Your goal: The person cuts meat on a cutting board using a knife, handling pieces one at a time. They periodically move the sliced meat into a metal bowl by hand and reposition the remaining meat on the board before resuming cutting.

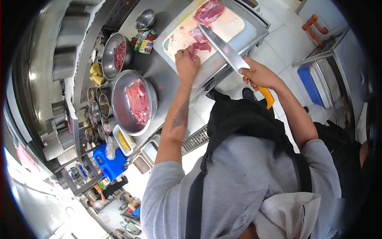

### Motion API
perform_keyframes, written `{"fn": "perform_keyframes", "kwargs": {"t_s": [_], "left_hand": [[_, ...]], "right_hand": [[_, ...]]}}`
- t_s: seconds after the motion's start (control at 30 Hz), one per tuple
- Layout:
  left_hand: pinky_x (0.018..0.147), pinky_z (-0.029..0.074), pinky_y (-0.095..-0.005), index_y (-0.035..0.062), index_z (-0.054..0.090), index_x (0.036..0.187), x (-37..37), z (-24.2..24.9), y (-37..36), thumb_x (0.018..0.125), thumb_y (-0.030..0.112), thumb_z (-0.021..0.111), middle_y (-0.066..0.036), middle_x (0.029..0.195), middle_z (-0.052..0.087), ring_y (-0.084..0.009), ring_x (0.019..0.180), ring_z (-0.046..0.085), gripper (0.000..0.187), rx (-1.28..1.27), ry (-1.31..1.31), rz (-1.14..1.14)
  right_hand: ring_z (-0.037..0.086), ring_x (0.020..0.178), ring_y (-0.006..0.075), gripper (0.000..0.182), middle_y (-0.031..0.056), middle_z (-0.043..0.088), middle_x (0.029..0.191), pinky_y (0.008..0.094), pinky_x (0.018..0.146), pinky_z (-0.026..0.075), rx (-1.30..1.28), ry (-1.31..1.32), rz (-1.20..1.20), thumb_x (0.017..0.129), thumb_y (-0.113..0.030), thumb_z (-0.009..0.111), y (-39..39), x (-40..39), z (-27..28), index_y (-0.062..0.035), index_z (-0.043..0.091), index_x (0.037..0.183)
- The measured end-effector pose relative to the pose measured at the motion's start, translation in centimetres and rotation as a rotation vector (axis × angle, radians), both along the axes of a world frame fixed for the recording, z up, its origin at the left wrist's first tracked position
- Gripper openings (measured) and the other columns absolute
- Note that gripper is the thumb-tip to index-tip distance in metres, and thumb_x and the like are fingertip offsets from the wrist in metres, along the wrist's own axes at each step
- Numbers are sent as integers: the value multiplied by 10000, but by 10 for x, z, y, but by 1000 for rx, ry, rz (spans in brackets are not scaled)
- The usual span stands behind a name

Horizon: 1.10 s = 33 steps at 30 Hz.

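Observation:
My right hand (258,74) is closed round the yellow handle of a large knife (227,49). The blade lies across the white cutting board (227,30), its tip beside a small piece of raw meat (198,35). On the near left part of the board, my left hand (188,61) has its fingers bent on a piece of meat (192,51). Another strip of meat (203,47) lies just beyond those fingertips. A larger cut of meat (209,12) rests at the board's far end.
Left of the board are a steel bowl with large meat pieces (137,101), a bowl of diced meat (119,55), a small empty bowl (145,19) and colourful packets (144,41). A blue container (111,161) stands lower left. Another person (99,201) is in the background.

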<state>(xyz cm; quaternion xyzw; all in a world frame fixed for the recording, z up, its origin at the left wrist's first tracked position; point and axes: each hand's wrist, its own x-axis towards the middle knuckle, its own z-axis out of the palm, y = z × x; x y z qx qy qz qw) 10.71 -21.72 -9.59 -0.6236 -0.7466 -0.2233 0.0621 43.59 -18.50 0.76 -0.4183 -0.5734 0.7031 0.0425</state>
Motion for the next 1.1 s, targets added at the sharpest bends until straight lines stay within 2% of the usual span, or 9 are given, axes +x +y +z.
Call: {"fn": "perform_keyframes", "kwargs": {"t_s": [0.1, 0.23, 0.27, 0.3, 0.4, 0.47, 0.57, 0.8, 1.1], "left_hand": [[969, 539, -461, 57, 719, 1319, -43, 30, -14, 807, 395, 860, -210, 1148, 674, -385, 1072, 647, 630, -239, -151, -98], [1054, 509, -428, 98, 738, 1311, -34, 39, -20, 783, 403, 896, -201, 1231, 676, -368, 1203, 623, 630, 19, -76, -40], [1079, 493, -431, 107, 656, 1418, -32, 34, -17, 769, 394, 909, -217, 1321, 644, -383, 1219, 610, 754, -35, -84, -44], [1079, 493, -431, 107, 656, 1418, -35, 26, -14, 769, 394, 909, -217, 1321, 644, -383, 1219, 610, 754, -31, -102, -34], [1048, 507, -433, 85, 638, 1421, -39, 6, -8, 800, 332, 885, -192, 1289, 666, -368, 1196, 614, 713, -72, -204, -112], [962, 534, -423, 80, 747, 1209, -25, 27, -15, 835, 217, 833, -147, 1153, 706, -320, 1099, 640, 408, 163, -287, -26], [915, 548, -428, 73, 760, 1035, -37, 15, -14, 793, 115, 785, -103, 1047, 708, -318, 1025, 642, 246, 153, -438, -60], [843, 567, -417, 74, 721, 938, -40, -1, -12, 815, 116, 798, -87, 1023, 713, -308, 951, 656, 151, 279, -330, -68], [854, 567, -415, 72, 730, 965, -45, -7, -12, 803, 128, 819, -110, 1026, 701, -314, 962, 664, 194, 220, -346, -99]], "right_hand": [[528, 479, 115, 400, 77, 626, 796, 301, 449, 478, 207, -75, 130, 1086, -183, 529, 0, -7, -7, -77, 414, 1454], [585, 484, 157, 391, 95, 647, 826, 332, 468, 519, 174, -130, 267, 1066, -150, 517, 5, -47, 1, -63, 400, 1429], [606, 471, 212, 295, 143, 657, 799, 369, 462, 523, 201, -157, 280, 1066, -138, 501, 10, -57, -8, -34, 421, 1330], [606, 471, 212, 295, 143, 657, 799, 369, 462, 523, 202, -174, 292, 1066, -138, 501, 9, -63, -10, -34, 421, 1330], [658, 540, 366, 203, 232, 661, 760, 494, 542, 544, 492, -317, 286, 1061, -121, 486, 14, -80, -6, -8, 422, 1218], [690, 758, 514, 170, 327, 682, 830, 611, 721, 545, 748, -305, 292, 1028, -108, 493, 11, -84, -5, 20, 428, 1118], [672, 849, 557, 198, 350, 683, 854, 650, 802, 514, 800, -309, 333, 1033, -139, 501, 9, -97, 7, 24, 441, 1129], [706, 837, 527, 378, 332, 708, 865, 611, 791, 554, 827, -609, 599, 909, -32, 553, -2, -97, 63, 54, 484, 1271], [702, 955, 520, 386, 349, 710, 998, 613, 836, 540, 774, -458, 551, 949, -53, 492, 34, -172, -30, 14, 461, 1328]]}}
